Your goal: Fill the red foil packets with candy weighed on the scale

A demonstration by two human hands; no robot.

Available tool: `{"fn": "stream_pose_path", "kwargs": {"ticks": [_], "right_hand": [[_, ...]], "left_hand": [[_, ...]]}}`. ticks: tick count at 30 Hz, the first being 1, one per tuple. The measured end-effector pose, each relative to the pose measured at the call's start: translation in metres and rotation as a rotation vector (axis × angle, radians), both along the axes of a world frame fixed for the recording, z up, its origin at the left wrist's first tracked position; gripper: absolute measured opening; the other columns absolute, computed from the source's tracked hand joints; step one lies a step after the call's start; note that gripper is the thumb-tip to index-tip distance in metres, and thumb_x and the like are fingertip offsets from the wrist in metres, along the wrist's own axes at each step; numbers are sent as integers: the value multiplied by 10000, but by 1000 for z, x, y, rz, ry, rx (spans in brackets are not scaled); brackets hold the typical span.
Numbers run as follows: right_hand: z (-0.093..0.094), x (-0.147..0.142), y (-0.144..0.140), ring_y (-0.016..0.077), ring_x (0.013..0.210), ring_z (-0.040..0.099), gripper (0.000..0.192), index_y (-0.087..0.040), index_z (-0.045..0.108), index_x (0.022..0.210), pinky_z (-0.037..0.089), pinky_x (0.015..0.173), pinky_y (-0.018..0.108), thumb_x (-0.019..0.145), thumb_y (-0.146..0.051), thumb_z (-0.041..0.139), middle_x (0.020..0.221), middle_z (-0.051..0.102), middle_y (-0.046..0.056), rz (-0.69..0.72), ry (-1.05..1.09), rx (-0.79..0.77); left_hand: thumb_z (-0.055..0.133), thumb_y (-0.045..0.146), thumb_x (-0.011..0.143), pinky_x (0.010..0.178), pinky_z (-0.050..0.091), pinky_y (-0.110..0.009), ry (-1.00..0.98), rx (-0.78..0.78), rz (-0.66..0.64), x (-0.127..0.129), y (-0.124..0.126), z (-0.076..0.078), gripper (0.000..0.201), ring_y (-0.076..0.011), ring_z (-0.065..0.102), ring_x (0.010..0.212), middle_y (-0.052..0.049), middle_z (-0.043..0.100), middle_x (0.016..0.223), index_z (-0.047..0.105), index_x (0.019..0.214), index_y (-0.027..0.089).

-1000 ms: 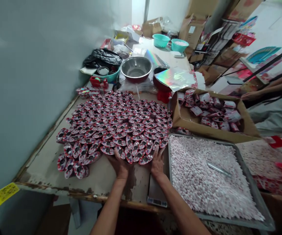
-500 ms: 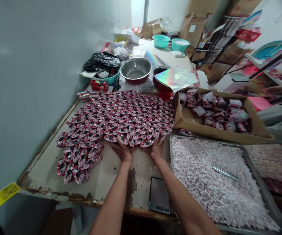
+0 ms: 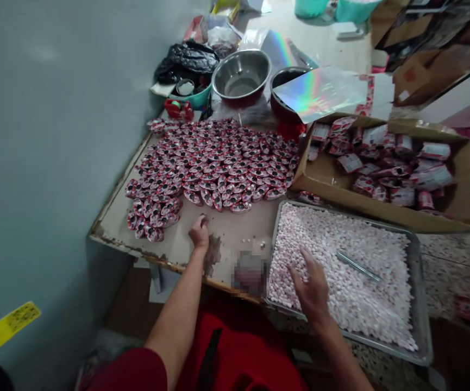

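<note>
A dense spread of small red-and-white open pouches [image 3: 218,165] stands on the worn table [image 3: 238,228]. My left hand [image 3: 199,232] rests on the bare table just in front of the pouches, fingers curled, with nothing visible in it. My right hand [image 3: 312,285] hovers over the near-left part of a metal tray [image 3: 418,304] filled with small pink-white candies [image 3: 340,260], fingers spread and empty. A metal scoop [image 3: 357,266] lies on the candies.
A cardboard box [image 3: 455,201] of sealed packets sits behind the tray. Steel bowls [image 3: 240,73], holographic sheets [image 3: 320,92], a black bag [image 3: 186,57] and a red tape dispenser [image 3: 179,108] crowd the far end. A grey wall [image 3: 55,136] runs along the left. A blurred patch [image 3: 250,271] sits at the table's near edge.
Both hands have left the front row of pouches. My left hand dropped back onto the bare table and my right hand swung right over the candy tray. The camera pulled back and tilted down.
</note>
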State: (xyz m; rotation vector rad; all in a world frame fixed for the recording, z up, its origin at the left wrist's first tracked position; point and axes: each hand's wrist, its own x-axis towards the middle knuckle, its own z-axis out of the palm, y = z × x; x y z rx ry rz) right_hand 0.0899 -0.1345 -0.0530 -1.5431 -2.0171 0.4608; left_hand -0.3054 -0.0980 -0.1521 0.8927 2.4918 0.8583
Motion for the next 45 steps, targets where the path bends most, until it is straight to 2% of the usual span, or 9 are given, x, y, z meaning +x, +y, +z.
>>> {"fn": "stream_pose_path", "kwargs": {"ticks": [3, 5, 13, 18, 24, 30, 35, 40, 45], "right_hand": [[15, 49, -19, 326, 1045, 740, 329, -172, 726, 1273, 587, 957, 492, 1073, -407, 612, 1159, 791, 166, -72, -38, -4], [23, 45, -16, 268, 856, 735, 282, -175, 743, 1162, 592, 812, 401, 1095, -386, 568, 1015, 795, 124, -32, -54, -89], [-2, -107, 85, 305, 1148, 672, 337, -111, 737, 1162, 476, 980, 388, 967, -3, 484, 1172, 740, 198, 418, -472, -465], [-20, -131, 106, 305, 1142, 693, 264, -66, 713, 1205, 413, 1110, 476, 1028, -58, 517, 1185, 736, 227, 470, -647, -589], [-30, -157, 112, 243, 1103, 731, 294, -143, 734, 1223, 587, 1016, 475, 1073, -393, 694, 1213, 753, 97, 340, -707, -756], [-44, -176, 88, 280, 1043, 780, 244, -127, 798, 1125, 546, 827, 320, 1041, -177, 574, 1118, 805, 200, 23, -560, -809], [-51, -185, 67, 222, 821, 755, 153, -158, 757, 969, 453, 638, 260, 949, -205, 613, 922, 813, 104, -176, -320, -748], [-17, -168, 74, 190, 782, 719, 98, -203, 679, 926, 490, 677, 248, 895, -208, 586, 862, 778, 36, -277, -92, -588], [62, -55, 93, 203, 882, 753, 145, -215, 711, 993, 550, 795, 275, 887, -230, 612, 997, 811, 53, -344, -32, -454]], "left_hand": [[688, 390, 1056, 1093, 581, -533, 34, -7, -9, -3, 17, 15, 384, -284, 682, 1250, -141, 677, 1397, 675, 1363, 160], [673, 426, 1065, 1065, 599, -514, 40, -23, -49, -6, 29, 23, 422, -278, 675, 1239, -140, 645, 1413, 655, 1381, 146], [691, 394, 1059, 1020, 621, -489, -5, -231, -293, 24, 21, 28, 346, -261, 699, 1177, -125, 689, 1341, 685, 1313, 160], [816, 225, 959, 1021, 604, -360, -158, -355, -635, 89, -13, 30, 279, -202, 746, 1047, -72, 784, 1109, 756, 1231, 203], [697, 354, 1057, 1048, 609, -492, -193, -491, -763, 116, 24, 25, 306, -257, 707, 1181, -118, 713, 1308, 701, 1296, 163], [718, 389, 1040, 1008, 625, -470, -308, -536, -836, 110, 48, 28, 340, -260, 702, 1175, -122, 697, 1335, 699, 1296, 165], [720, 358, 1045, 968, 641, -438, -409, -437, -849, 92, 44, 37, 253, -222, 734, 1066, -95, 747, 1201, 731, 1181, 145], [743, 139, 962, 900, 619, -320, -432, -187, -792, 107, 53, 79, 108, -217, 787, 948, -87, 833, 1001, 841, 1003, 160], [713, 201, 1013, 994, 600, -276, -497, 152, -960, 207, 73, 143, 211, -187, 788, 1084, -49, 839, 1181, 846, 1172, 245]]}}
